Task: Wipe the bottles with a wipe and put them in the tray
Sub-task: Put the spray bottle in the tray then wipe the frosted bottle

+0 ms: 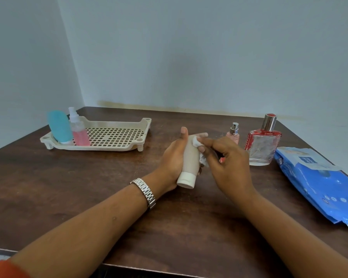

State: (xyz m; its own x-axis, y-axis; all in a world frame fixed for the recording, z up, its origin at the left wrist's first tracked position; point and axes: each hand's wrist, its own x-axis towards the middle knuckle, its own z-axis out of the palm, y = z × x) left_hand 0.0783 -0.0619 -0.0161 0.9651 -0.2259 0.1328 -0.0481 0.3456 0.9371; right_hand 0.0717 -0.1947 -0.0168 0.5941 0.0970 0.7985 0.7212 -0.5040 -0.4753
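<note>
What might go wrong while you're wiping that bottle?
The right hand presses the wipe on the beige tube, just in front of the small pink sprayer and the glass perfume bottle. A wide stroke might knock them over, and the glass may crack. Only the left hand grips the tube, so it might slip if it gets damp.

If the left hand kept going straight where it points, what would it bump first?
Probably nothing close: the left hand, gripping the beige tube, points toward the back wall, over bare table. The tray sits off to its left. Depth is hard to judge.
</note>
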